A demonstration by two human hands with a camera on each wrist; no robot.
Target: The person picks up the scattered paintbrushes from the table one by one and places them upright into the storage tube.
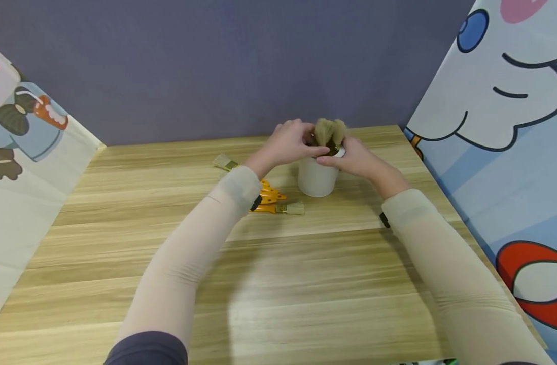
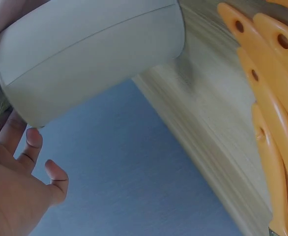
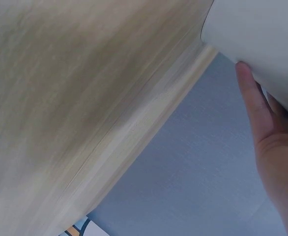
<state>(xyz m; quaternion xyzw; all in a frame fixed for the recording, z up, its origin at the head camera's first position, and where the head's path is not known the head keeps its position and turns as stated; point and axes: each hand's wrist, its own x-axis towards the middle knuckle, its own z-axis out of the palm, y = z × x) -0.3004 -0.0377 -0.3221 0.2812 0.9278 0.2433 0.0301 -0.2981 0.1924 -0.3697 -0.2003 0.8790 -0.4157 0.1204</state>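
A white cylindrical cup (image 1: 317, 178) stands upright near the table's back edge, with paintbrushes (image 1: 324, 133) in it, bristles up. At the rim, my left hand (image 1: 291, 143) pinches about the brush heads; its ring and little fingers are bent beside the cup in the left wrist view. On the cup's other side, my right hand (image 1: 358, 158) holds the upper wall, thumb in front, a finger (image 3: 252, 98) along the side. Several more paintbrushes with orange handles (image 2: 272, 93) lie on the table left of the cup, partly hidden by my left forearm. The handles inside the cup are hidden.
The wooden table (image 1: 297, 294) meets a grey-blue wall (image 1: 214, 71) at the back. Printed cartoon panels (image 1: 534, 192) rise along the right and left edges. One loose brush's bristles (image 1: 222, 161) point back left, another's (image 1: 296, 208) point right.
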